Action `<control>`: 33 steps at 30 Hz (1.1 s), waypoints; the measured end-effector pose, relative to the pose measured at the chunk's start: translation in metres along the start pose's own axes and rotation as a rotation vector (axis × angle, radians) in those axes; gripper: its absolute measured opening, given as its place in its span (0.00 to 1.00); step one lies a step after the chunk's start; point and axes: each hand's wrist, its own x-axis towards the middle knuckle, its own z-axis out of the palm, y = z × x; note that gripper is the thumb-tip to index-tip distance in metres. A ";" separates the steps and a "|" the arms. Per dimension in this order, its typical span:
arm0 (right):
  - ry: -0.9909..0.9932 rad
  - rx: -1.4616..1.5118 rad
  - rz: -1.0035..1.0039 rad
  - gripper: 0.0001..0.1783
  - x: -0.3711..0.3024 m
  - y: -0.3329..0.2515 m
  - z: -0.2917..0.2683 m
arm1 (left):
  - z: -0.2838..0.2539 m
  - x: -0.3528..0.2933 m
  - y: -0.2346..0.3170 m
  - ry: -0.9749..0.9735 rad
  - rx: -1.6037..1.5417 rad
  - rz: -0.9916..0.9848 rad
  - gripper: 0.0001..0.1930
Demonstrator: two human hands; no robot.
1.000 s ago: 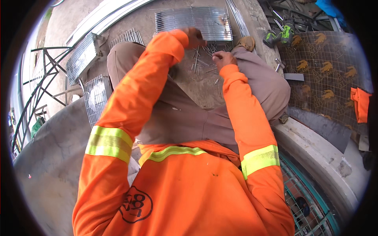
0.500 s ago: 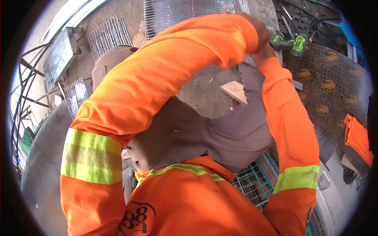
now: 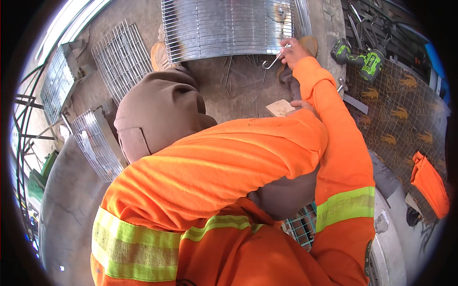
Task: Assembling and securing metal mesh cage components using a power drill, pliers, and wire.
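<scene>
My right hand (image 3: 294, 51) is closed round a thin metal tying hook (image 3: 275, 60), whose curled tip points left. The hook is just below the near right corner of a wire mesh panel (image 3: 229, 33) backed by shiny sheet metal. My left arm reaches across my body, and my left hand (image 3: 307, 106) is beside my right forearm. One stretched digit of it shows; the sleeves hide the other fingers. Close by that hand, a small piece of wood (image 3: 280, 107) lies on the ground, partly covered.
Loose wire pieces (image 3: 229, 78) are scattered below the panel, between my shoes. More mesh pieces (image 3: 121, 59) stand to the left. On the right are a green and black cordless drill (image 3: 372, 64), a patterned board (image 3: 396, 105) and an orange cloth (image 3: 429, 186).
My hands were together at the upper right, left over right wrist. My left hand has drawn back toward me along the forearm; my right hand has moved left, showing the hook.
</scene>
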 end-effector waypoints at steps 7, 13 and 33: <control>0.237 -0.263 0.053 0.20 -0.001 -0.051 0.014 | 0.012 0.019 -0.002 -0.172 0.085 -0.061 0.26; 0.312 -0.238 -0.041 0.18 0.000 -0.037 0.014 | -0.009 -0.018 -0.011 -0.205 0.147 0.066 0.30; 0.284 -0.160 0.098 0.21 0.008 -0.029 0.021 | -0.026 -0.039 -0.021 -0.228 0.185 0.027 0.28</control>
